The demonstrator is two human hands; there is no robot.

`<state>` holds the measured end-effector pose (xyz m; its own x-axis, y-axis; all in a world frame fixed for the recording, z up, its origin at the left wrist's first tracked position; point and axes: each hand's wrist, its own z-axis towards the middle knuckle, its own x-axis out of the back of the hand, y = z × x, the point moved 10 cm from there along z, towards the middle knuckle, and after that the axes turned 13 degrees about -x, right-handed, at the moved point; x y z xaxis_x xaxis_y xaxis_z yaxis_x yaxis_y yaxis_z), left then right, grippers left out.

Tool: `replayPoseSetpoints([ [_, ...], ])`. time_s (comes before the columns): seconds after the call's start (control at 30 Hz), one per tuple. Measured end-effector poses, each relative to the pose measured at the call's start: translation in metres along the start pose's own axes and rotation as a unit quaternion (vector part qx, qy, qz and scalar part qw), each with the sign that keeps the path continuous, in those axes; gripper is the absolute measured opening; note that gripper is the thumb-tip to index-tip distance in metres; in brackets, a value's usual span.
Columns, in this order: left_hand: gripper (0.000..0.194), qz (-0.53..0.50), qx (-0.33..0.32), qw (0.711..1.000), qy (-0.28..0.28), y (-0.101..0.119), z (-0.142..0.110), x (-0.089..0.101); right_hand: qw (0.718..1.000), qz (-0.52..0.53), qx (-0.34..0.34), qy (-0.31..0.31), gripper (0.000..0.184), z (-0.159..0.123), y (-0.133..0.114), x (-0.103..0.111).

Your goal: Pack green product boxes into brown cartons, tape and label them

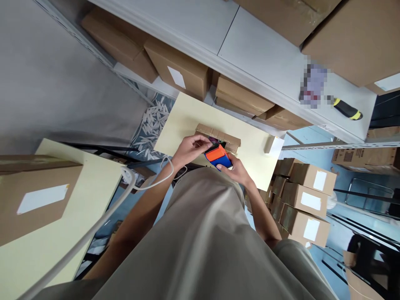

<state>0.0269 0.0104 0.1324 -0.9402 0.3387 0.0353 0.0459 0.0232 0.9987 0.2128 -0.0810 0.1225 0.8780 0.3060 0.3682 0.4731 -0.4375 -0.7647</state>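
Note:
My right hand point(236, 168) is closed around a small orange-and-blue box point(218, 156), holding it tilted over the near side of a pale yellow table point(250, 141). At the box's far left end, the fingers of my left hand point(192, 149) are pinched together by a dark edge. What they grip there is too small to make out. Just beyond both hands lies an open cardboard carton point(233, 140), with dark, colourful items partly visible inside and my fingers covering some of it.
A white cable point(156, 182) loops over my left forearm. Cardboard boxes point(181, 68) line the shelf behind the table. A black-and-yellow handled tool point(347, 109) lies on the upper shelf. A small white box point(274, 145) stands at the table's right, with stacked cartons point(308, 202) beyond.

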Motion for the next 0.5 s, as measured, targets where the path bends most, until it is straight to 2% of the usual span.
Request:
replayPoseSetpoints([
  [0.17,0.04,-0.002,-0.017,0.999,0.05,-0.014,-0.007,0.003,0.998,-0.057,-0.02,-0.001,0.059,0.003,-0.004,0.013],
  [0.27,0.034,0.009,-0.013,0.996,0.092,-0.026,-0.019,0.0,0.995,-0.088,-0.034,-0.041,0.061,0.003,-0.007,0.019],
  [0.4,0.038,-0.02,0.017,0.991,0.131,-0.045,-0.032,-0.007,0.988,-0.086,-0.06,-0.111,0.062,-0.001,-0.015,0.025],
  [0.5,0.041,-0.046,0.021,0.981,0.188,-0.052,-0.032,0.012,0.981,-0.1,-0.085,-0.143,0.06,-0.005,-0.022,0.033],
])
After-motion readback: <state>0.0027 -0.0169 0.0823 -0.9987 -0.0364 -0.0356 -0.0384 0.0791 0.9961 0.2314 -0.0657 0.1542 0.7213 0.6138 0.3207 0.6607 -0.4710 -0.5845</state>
